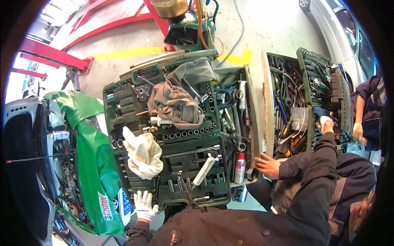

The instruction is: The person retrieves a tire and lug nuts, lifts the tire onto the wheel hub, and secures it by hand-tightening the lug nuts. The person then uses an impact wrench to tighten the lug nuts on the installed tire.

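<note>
My left hand (145, 206), in a white glove, rests with fingers spread at the near edge of a dark green socket set case (172, 156). Beside it on the case lies a crumpled cream cloth (143, 153). A grey-brown rag (176, 100) covers part of the upper half. A white tube (205, 169) lies across the lower half, among sockets and a long ratchet handle (191, 151). Far to the right, my gloved right hand (326, 124) reaches over a second tool case (318, 82). Its fingers are too small and hidden to read.
Between the cases, a co-worker's bare hand (267, 166) rests by a drawer edge, near a spray can (240, 168). Another person (369, 106) stands at far right. Left is a car engine bay (65, 172) with a green fender cover (92, 160). A red lift (61, 53) stands behind.
</note>
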`<move>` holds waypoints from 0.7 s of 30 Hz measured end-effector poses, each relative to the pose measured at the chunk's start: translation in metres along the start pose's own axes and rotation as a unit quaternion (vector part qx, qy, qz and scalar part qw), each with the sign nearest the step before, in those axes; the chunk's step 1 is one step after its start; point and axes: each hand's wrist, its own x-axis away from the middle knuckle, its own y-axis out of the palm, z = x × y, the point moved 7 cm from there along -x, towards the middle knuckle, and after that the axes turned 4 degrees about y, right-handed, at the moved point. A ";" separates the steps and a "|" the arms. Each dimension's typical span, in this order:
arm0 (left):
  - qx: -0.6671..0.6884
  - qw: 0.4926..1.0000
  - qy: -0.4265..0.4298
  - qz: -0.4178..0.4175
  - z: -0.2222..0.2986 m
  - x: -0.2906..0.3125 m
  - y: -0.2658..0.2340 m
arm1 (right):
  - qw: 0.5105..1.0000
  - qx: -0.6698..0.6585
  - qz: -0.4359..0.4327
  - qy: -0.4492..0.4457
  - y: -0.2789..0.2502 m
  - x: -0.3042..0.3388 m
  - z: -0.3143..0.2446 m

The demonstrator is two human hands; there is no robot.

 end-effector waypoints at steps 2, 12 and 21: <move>0.000 1.000 -0.019 -0.022 -0.001 -0.001 0.002 | 0.964 -0.030 0.048 0.260 -0.053 -0.008 0.104; -0.013 0.998 0.025 0.054 -0.003 -0.002 0.008 | 0.702 -0.308 0.012 0.642 -0.043 0.000 0.289; -0.048 0.998 -0.012 -0.033 -0.012 0.006 0.023 | 0.651 -0.409 0.139 0.624 -0.038 0.033 0.290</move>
